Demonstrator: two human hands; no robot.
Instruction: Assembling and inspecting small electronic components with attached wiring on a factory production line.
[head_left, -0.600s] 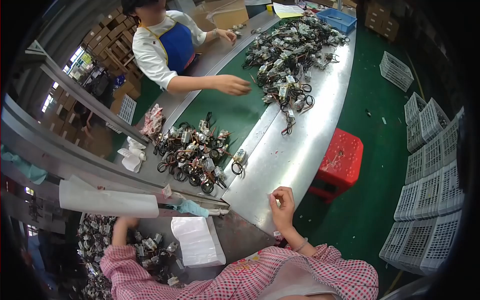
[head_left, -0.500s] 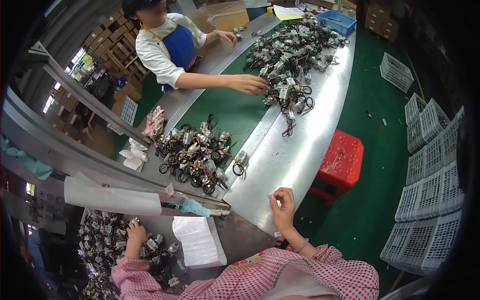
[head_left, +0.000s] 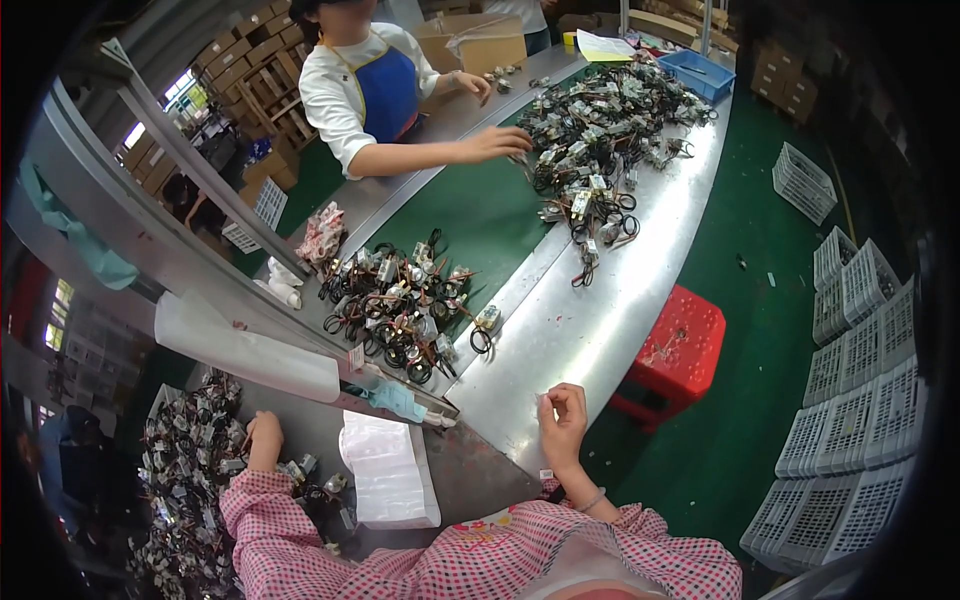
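Observation:
My left hand (head_left: 265,437) rests curled on a heap of small wired parts (head_left: 190,450) at the lower left; I cannot see whether it grips one. My right hand (head_left: 564,423) hovers over the front edge of the steel table (head_left: 590,330), its fingertips pinched together with nothing visible between them. Both forearms wear pink checked sleeves. A white sheet (head_left: 388,470) lies between my hands. Further up, a second pile of black-wired parts (head_left: 400,300) lies on the green belt (head_left: 490,220).
A co-worker in white with a blue apron (head_left: 375,85) reaches to a large far pile of parts (head_left: 600,130). A red stool (head_left: 672,350) stands on the green floor right of the table, white baskets (head_left: 860,330) beyond it. A blue bin (head_left: 697,72) sits at the far end.
My left hand has shifted slightly right on the heap. The co-worker's outstretched hand has reached the far pile. My right hand stays in place.

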